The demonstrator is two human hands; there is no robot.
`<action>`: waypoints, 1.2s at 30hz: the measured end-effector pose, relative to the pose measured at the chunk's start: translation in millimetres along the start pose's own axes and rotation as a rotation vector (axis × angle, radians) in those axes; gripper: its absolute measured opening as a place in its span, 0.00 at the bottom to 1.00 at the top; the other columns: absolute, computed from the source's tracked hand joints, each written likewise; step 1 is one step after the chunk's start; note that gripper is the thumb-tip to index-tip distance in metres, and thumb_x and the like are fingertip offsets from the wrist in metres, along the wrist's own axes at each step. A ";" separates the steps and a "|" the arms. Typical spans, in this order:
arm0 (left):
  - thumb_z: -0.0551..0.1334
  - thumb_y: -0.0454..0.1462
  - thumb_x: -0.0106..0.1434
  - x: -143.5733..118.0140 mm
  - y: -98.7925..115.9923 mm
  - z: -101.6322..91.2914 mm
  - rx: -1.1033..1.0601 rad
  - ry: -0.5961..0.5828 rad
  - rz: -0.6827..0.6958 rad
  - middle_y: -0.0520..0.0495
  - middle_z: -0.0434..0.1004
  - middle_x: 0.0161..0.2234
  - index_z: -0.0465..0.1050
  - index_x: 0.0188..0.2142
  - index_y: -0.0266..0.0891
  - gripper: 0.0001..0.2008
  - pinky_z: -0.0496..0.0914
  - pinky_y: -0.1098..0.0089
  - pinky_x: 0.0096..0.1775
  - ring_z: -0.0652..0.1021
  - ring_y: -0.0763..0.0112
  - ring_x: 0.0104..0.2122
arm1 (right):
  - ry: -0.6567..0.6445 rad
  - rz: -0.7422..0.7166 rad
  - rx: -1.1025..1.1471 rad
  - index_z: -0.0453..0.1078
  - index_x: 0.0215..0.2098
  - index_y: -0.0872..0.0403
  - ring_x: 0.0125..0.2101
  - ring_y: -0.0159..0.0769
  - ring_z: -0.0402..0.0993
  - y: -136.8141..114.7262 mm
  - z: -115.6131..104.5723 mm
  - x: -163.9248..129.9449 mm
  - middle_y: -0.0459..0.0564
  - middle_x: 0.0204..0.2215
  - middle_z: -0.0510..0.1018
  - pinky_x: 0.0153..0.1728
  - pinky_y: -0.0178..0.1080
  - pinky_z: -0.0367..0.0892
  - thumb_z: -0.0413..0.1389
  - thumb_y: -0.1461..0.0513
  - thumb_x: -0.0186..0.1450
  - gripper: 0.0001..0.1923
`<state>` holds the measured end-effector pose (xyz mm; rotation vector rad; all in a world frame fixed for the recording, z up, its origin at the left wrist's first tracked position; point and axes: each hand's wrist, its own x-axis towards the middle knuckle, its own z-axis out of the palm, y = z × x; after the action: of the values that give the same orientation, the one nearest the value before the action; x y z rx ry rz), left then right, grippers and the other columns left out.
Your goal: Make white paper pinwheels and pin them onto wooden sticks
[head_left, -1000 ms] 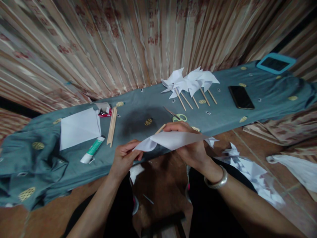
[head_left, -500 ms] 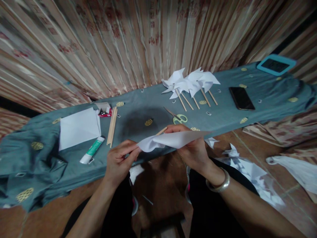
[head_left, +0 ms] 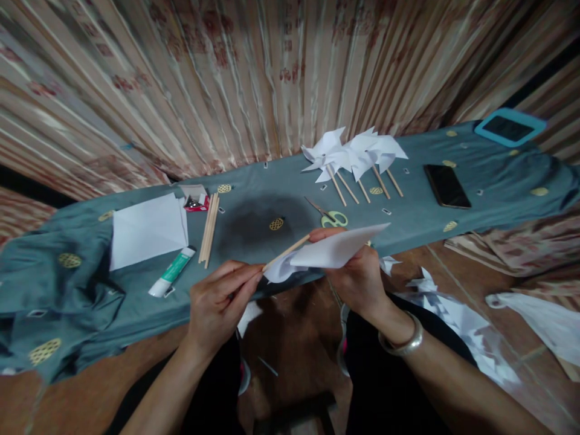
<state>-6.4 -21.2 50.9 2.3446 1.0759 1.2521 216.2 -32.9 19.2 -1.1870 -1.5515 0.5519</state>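
Between my two hands is a white paper pinwheel (head_left: 335, 246), its sheet curled at the left and tilted up at the right. A thin wooden stick (head_left: 288, 251) runs along its far side. My left hand (head_left: 222, 296) pinches the stick's left end between thumb and fingers. My right hand (head_left: 360, 275) grips the paper from the right, fingers behind it and thumb side partly hidden; the stick's other end meets its fingertips. Just beyond the right hand lie green-handled scissors (head_left: 333, 219). Several finished white pinwheels (head_left: 357, 154) on sticks rest at the back of the table.
On the grey-green tablecloth (head_left: 254, 241) are white paper sheets (head_left: 147, 229), a glue tube (head_left: 172, 273), a small red box (head_left: 196, 202), several loose wooden sticks (head_left: 209, 232), a phone (head_left: 447, 185) and a blue-framed tablet (head_left: 510, 127). Paper scraps (head_left: 462, 320) lie on the floor at right.
My left fingers have shifted from the paper's left edge to the stick's end. The paper has tilted, its right side rising, and more of the stick shows.
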 end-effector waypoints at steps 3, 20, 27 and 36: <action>0.61 0.33 0.65 -1.1 -0.6 -0.9 0.000 -0.020 -0.017 0.50 0.80 0.29 0.81 0.36 0.40 0.08 0.72 0.77 0.29 0.79 0.75 0.27 | 0.043 0.021 0.062 0.68 0.52 0.49 0.47 0.41 0.77 -1.6 2.6 0.4 0.51 0.48 0.79 0.46 0.44 0.76 0.56 0.65 0.63 0.18; 0.61 0.33 0.64 -6.9 -2.8 -2.6 0.020 -0.122 -0.084 0.46 0.82 0.37 0.78 0.45 0.38 0.11 0.75 0.74 0.35 0.80 0.71 0.34 | -0.092 -0.065 -0.022 0.70 0.52 0.49 0.46 0.38 0.77 -17.1 -2.5 4.0 0.47 0.45 0.80 0.49 0.44 0.73 0.54 0.71 0.60 0.23; 0.67 0.35 0.59 -4.6 3.3 6.5 -0.049 -0.123 -0.057 0.43 0.79 0.41 0.74 0.49 0.37 0.17 0.77 0.67 0.40 0.80 0.66 0.38 | -0.098 -0.102 -0.049 0.69 0.52 0.49 0.46 0.40 0.76 -12.8 6.4 -2.3 0.49 0.45 0.80 0.49 0.45 0.72 0.55 0.70 0.60 0.22; 0.65 0.34 0.61 -0.2 4.5 11.2 -0.007 -0.008 0.034 0.45 0.79 0.36 0.76 0.42 0.35 0.09 0.75 0.73 0.36 0.80 0.71 0.34 | -0.142 -0.147 -0.061 0.68 0.50 0.48 0.43 0.41 0.76 -19.7 14.1 -7.1 0.49 0.43 0.80 0.46 0.46 0.72 0.56 0.66 0.61 0.19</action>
<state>4.7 -23.3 46.6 2.3707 1.0318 1.2550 195.1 -43.9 27.5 -1.0878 -1.7720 0.5028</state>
